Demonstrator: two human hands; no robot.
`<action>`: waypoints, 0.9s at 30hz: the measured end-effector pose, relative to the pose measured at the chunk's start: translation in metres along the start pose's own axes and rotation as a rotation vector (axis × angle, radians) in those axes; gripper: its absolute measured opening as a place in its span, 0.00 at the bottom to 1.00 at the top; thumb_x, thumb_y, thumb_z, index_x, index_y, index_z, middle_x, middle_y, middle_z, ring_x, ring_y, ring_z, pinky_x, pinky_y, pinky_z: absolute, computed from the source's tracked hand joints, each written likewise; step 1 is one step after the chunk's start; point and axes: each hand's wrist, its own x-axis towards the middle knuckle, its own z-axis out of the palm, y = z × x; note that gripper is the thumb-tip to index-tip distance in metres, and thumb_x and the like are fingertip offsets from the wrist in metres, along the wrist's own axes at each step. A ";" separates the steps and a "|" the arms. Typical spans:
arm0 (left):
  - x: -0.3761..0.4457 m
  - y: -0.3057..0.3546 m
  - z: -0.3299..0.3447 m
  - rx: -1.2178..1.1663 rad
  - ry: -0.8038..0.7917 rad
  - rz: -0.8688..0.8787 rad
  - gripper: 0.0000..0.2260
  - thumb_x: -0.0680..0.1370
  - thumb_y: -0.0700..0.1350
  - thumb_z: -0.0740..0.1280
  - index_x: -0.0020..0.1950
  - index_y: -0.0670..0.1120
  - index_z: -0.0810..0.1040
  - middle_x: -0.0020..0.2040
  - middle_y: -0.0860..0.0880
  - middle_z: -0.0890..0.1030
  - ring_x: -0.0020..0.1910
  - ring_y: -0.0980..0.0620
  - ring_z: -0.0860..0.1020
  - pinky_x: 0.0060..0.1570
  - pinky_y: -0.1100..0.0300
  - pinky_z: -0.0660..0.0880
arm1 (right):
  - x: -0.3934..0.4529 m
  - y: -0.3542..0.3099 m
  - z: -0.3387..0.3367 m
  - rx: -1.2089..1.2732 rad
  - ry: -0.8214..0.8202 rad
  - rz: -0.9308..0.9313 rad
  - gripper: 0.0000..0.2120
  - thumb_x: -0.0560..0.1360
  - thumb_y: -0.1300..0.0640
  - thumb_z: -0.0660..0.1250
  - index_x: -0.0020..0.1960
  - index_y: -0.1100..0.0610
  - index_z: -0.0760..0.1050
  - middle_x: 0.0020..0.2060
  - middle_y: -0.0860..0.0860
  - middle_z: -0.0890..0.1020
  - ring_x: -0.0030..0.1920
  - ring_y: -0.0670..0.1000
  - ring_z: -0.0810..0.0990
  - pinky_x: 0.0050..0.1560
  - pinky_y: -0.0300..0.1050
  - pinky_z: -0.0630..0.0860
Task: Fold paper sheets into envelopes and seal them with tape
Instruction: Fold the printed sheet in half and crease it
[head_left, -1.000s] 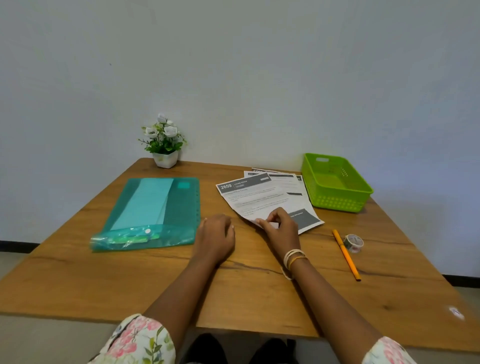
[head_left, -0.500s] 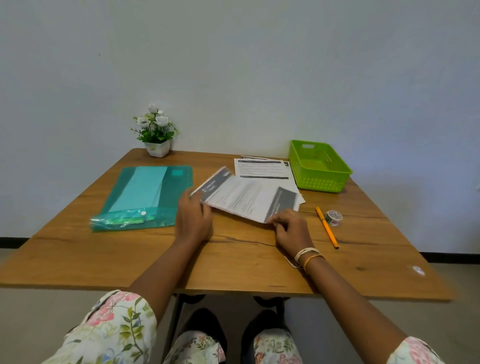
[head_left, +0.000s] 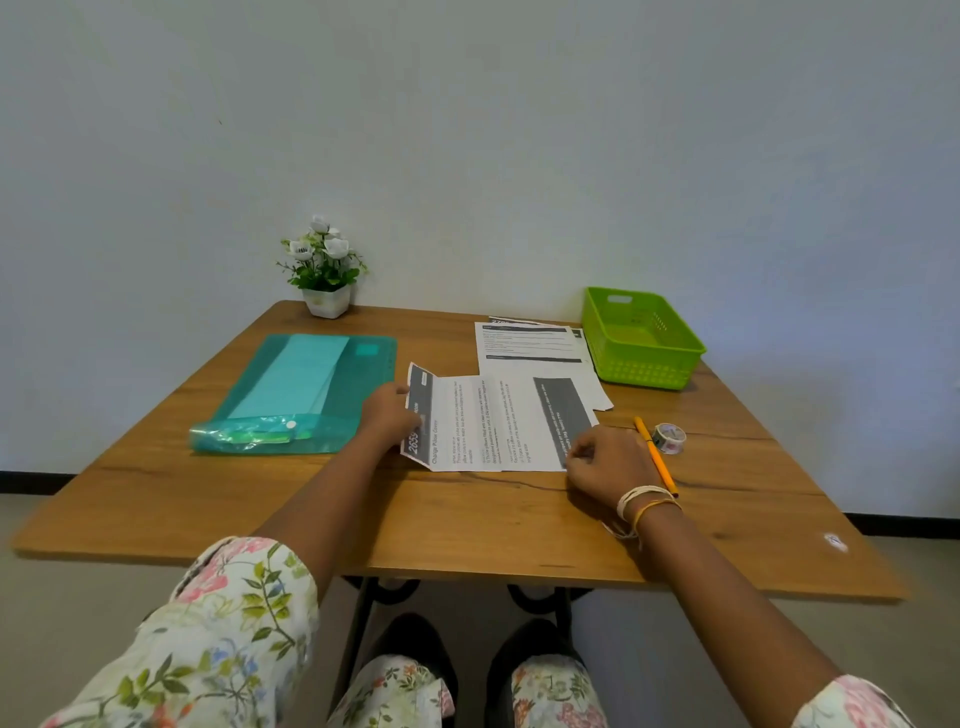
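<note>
A printed paper sheet (head_left: 488, 423) with dark grey bands at both ends lies sideways on the wooden table (head_left: 467, 525). My left hand (head_left: 387, 415) pinches its left end, which curls up off the table. My right hand (head_left: 605, 467) holds the sheet's near right corner against the table, fingers curled. A stack of more printed sheets (head_left: 530, 345) lies behind it. A small roll of patterned tape (head_left: 669, 438) sits to the right, beside an orange pencil (head_left: 655, 457).
A green plastic basket (head_left: 641, 340) stands at the back right. A teal plastic folder (head_left: 296, 397) lies on the left. A small white pot of flowers (head_left: 324, 278) stands at the back by the wall.
The top sheet has been pulled off the stack and turned sideways in front of me. My left hand moved onto its left end and lifted it; my right hand shifted to the right corner.
</note>
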 end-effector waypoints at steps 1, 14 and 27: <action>-0.001 -0.001 0.002 -0.022 -0.002 -0.004 0.26 0.73 0.33 0.70 0.70 0.43 0.69 0.62 0.40 0.77 0.55 0.42 0.79 0.50 0.51 0.79 | 0.001 -0.006 -0.001 -0.100 0.032 0.027 0.10 0.68 0.54 0.63 0.37 0.54 0.83 0.37 0.48 0.83 0.40 0.51 0.78 0.52 0.47 0.74; -0.019 -0.037 0.012 -0.260 0.082 0.183 0.16 0.81 0.44 0.62 0.68 0.45 0.73 0.48 0.47 0.82 0.38 0.56 0.81 0.31 0.65 0.74 | -0.009 -0.083 0.056 0.014 -0.081 -0.264 0.20 0.78 0.44 0.57 0.66 0.51 0.72 0.64 0.51 0.74 0.65 0.53 0.71 0.65 0.51 0.68; -0.034 -0.040 0.025 0.073 -0.019 0.367 0.15 0.81 0.54 0.58 0.63 0.53 0.78 0.57 0.54 0.81 0.52 0.57 0.77 0.47 0.59 0.75 | -0.012 -0.084 0.061 0.175 0.032 -0.258 0.14 0.79 0.49 0.57 0.59 0.52 0.76 0.55 0.50 0.80 0.54 0.50 0.76 0.55 0.46 0.75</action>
